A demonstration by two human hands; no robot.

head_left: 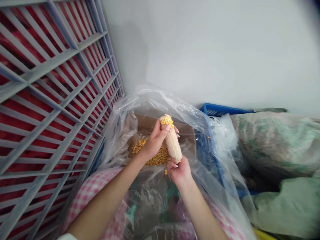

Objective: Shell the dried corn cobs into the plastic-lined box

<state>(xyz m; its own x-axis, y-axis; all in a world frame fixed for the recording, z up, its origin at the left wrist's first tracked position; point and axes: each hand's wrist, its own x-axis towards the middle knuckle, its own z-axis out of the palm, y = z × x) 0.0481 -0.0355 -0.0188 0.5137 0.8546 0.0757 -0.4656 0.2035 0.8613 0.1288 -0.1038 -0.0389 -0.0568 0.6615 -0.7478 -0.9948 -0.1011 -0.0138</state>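
White wall behind, grey slatted crate (50,100) over something red off to the side, everything crowded round a cardboard box (185,131) lined with clear plastic sheet (155,100).

Corn cob (172,140) is the reference point, held upright above the box. Left hand (153,141) fingers wrap the upper half, thumb tip pressed against the last yellow kernels (166,120) at the top. Right hand (178,170) fingers closed snug round the bare bottom end, nails showing. Rest of the cob is stripped pale.

Directly below and behind the cob: pile of loose kernels (152,156) on the box floor. One stray kernel sits just below the cob's bottom end, on the plastic, near the right hand.

Risks as I read them:
- Kernels popped off by the thumb can fly sideways. Cob top sits near the box's far edge, so some likely land beyond the box, on the plastic folds or toward the blue basket (220,110) to the right of the cob. A couple of yellow specks are already out there.
- Plastic slopes loosely around the box; anything landing on it can slide down toward the pink checked cloth (92,190) below the cob and get lost.
- Bottom grip is on a smooth stripped core. Hard thumb push at the top could twist the cob out of the right hand.
- Green sacks (275,143) further right press against the plastic; a shift there could tip the lining.
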